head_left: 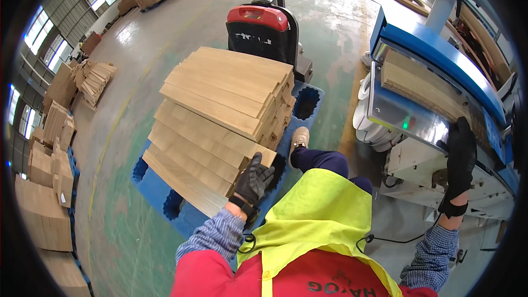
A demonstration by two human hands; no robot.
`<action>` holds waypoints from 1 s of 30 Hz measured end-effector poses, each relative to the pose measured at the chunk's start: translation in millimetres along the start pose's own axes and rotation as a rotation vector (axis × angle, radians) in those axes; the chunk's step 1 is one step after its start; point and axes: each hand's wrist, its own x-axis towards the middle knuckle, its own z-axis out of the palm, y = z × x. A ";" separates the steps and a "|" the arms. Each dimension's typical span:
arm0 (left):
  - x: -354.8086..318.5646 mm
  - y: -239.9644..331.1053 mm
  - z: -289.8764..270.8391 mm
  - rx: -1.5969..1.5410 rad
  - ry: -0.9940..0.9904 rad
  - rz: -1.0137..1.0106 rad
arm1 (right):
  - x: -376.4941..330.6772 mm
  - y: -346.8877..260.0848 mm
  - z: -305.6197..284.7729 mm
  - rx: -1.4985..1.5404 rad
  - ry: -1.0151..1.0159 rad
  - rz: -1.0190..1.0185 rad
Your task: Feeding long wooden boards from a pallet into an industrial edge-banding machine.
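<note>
A person in dark gloves is right by a big pile of flat wood boards, which sits on a blue pallet. The left hand is at the near right end of the low boards — its grip is loose, with the fingers apart. The right hand is well over on the other side, at the edge of a shiny machine. One long board lies in the machine, its near end just beside that hand. The black glove is dark there, so I can't tell if the right grip is on anything. A green light glows on the machine — and a red and black truck stands behind the pile.
</note>
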 end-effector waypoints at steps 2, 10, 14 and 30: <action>16.4 -2.4 0.1 -0.125 -0.003 0.088 | 4.6 -4.5 -1.5 -0.039 -0.001 -0.039; -5.0 -1.4 -16.7 0.397 -0.042 0.748 | 1.8 -7.6 -5.5 0.339 -0.193 0.544; -83.5 34.3 13.5 -0.196 -0.159 0.316 | -0.4 -6.3 -12.8 -0.146 -0.021 -0.022; -72.3 118.6 36.6 0.803 -0.136 1.103 | -23.4 79.8 -41.9 -0.325 -0.189 0.063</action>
